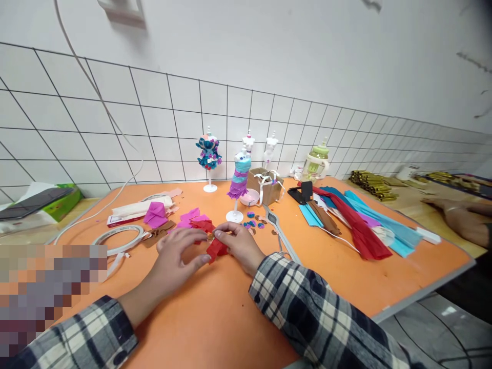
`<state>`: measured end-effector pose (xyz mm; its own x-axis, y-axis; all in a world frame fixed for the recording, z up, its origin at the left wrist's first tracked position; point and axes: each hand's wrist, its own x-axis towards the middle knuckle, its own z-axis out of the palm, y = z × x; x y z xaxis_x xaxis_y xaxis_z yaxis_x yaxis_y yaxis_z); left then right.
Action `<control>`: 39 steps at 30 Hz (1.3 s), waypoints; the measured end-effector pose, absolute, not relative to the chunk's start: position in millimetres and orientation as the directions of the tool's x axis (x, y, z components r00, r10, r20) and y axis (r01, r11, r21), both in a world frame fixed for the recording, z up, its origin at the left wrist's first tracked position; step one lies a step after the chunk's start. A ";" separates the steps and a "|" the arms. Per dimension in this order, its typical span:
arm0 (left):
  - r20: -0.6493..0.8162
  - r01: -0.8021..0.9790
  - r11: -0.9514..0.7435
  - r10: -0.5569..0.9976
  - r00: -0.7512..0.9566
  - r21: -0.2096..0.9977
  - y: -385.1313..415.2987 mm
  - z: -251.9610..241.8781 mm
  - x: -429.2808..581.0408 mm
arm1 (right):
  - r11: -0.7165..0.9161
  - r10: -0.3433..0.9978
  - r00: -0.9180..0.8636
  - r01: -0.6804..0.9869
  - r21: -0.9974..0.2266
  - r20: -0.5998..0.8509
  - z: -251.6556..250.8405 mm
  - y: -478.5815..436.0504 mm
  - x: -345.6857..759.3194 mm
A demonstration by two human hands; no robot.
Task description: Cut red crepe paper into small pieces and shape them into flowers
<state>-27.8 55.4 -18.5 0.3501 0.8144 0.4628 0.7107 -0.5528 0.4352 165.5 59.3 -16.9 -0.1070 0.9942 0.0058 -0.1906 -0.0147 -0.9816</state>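
Between my hands is a small folded piece of red crepe paper [216, 249], just above the orange table. My right hand [242, 247] pinches its right side between thumb and fingers. My left hand [179, 256] is at its left, thumb and fingers apart, with the thumb tip at the paper's edge. More red paper [203, 225] and pink paper scraps [188, 218] lie just beyond the left fingers. Past my hands stands a small dress form [241, 177] wrapped in bands of turquoise and purple paper, with loose sequins [251, 221] scattered by its base.
Further back are a decorated blue dress form [209, 154], a cardboard box [271, 188] and a green-lidded bottle [317, 161]. Scissors [282, 236] lie right of centre, tape [119, 240] at left. Coloured paper strips [357, 225] cover the right side; another person's hand [453, 215] rests beyond.
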 end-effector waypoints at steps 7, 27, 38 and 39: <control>0.330 0.661 -0.516 0.857 0.397 0.545 43.6 -13.9 -11.7 | 0.074 0.996 -0.046 -0.090 -0.993 0.079 -13.0 55.9 164.0; 0.055 0.711 -0.262 0.952 0.300 0.653 36.4 -12.3 -20.9 | 0.617 0.785 -0.593 0.775 -0.137 0.180 -2.1 53.7 192.5; 0.379 0.909 -0.403 0.862 0.336 0.112 91.4 -8.2 -71.9 | 0.717 0.698 -0.698 0.679 -0.162 0.161 4.4 27.7 169.4; 0.351 0.922 -0.366 0.886 0.303 0.128 98.0 -10.1 -75.3 | 0.725 0.688 -0.715 0.671 -0.155 0.128 4.0 25.0 166.0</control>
<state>-75.3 98.0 -10.1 0.3028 0.8860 0.3513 0.9217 -0.3660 0.1285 166.0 25.0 4.0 -0.7146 0.6878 0.1277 0.6706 0.7255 -0.1549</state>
